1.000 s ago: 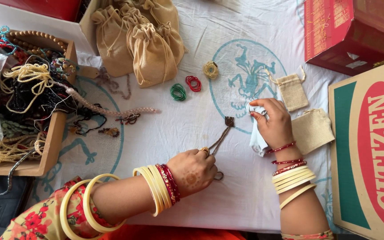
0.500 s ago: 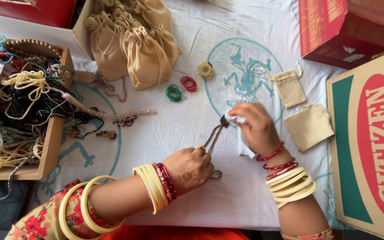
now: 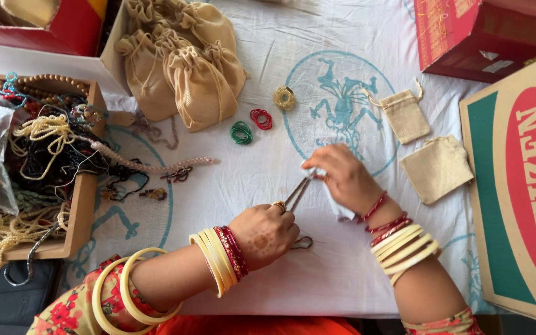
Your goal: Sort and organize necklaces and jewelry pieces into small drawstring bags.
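My left hand (image 3: 265, 232) grips small metal scissors (image 3: 295, 196), their tips pointing up and right toward my right hand. One handle loop (image 3: 302, 242) shows beside the left palm. My right hand (image 3: 342, 177) is closed on a small white piece (image 3: 340, 211) that shows below its palm, and its fingers meet the scissor tips. Both wrists wear stacks of cream and red bangles. The hands work over a white cloth (image 3: 280, 291) printed with blue figures.
Beige drawstring pouches (image 3: 187, 68) are piled at the back; two more pouches (image 3: 435, 167) lie to the right. Green (image 3: 241, 132), red (image 3: 260, 118) and gold bangle sets (image 3: 284, 97) lie mid-cloth. A wooden tray of bead strings (image 3: 38, 167) stands left, cardboard boxes (image 3: 516, 186) right.
My right hand has moved left and up, away from the flat pouch, with the white piece. My left hand and the scissors followed it, staying at its fingers.
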